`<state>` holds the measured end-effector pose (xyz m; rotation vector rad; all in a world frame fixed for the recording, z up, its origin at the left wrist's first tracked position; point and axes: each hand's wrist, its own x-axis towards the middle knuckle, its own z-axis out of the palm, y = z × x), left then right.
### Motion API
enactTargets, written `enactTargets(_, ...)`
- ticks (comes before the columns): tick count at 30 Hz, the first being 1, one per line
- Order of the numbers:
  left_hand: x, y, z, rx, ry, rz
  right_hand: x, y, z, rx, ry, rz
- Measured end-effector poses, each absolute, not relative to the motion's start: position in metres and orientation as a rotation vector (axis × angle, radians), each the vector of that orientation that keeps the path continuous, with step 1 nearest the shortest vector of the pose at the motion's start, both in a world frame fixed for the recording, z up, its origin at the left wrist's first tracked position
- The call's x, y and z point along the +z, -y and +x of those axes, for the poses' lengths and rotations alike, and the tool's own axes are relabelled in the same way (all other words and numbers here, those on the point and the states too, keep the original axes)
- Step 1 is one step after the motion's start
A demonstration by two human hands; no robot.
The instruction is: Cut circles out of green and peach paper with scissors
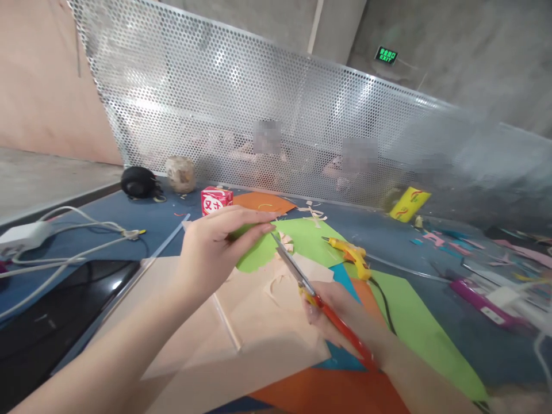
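**Scissors [324, 309] Held in the Right Grip [351, 310]**

The right grip is closed on the red-handled scissors, whose blades run from it between ten and eleven o'clock, tips just beside the left grip [218, 227]. There, thumb and finger nearly meet; whether they pinch anything cannot be made out. The left forearm [142, 330] enters from about eight o'clock, its fingers stretched toward three; the right forearm [411, 365] angles in from five. Beige paper [202, 356] lies at six o'clock from the left grip, a glue gun [356, 256] near twelve from the right.
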<state>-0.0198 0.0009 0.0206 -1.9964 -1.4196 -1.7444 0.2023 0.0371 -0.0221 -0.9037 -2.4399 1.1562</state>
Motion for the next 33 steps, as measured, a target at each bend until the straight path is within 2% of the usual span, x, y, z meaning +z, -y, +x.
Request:
enactTargets(11, 0.024, -0.005, -0.024, -1.709, 1.371, -2.059, -0.022, -0.039, 0.203, 1.216, 2.438, -0.894)
enactTargets(17, 0.023, -0.003, -0.02, -1.778, 1.556, -2.028, -0.029, -0.04, 0.203, 1.367, 2.28, -0.988)
enactTargets(24, 0.019, -0.004, -0.016, -1.85, 1.724, -1.943, -0.03, -0.043, 0.2, 1.352, 2.25, -0.948)
enactTargets(33, 0.015, -0.004, -0.007, -2.353, 1.987, -2.094, -0.03, -0.037, 0.194, 1.372, 2.049, -1.045)
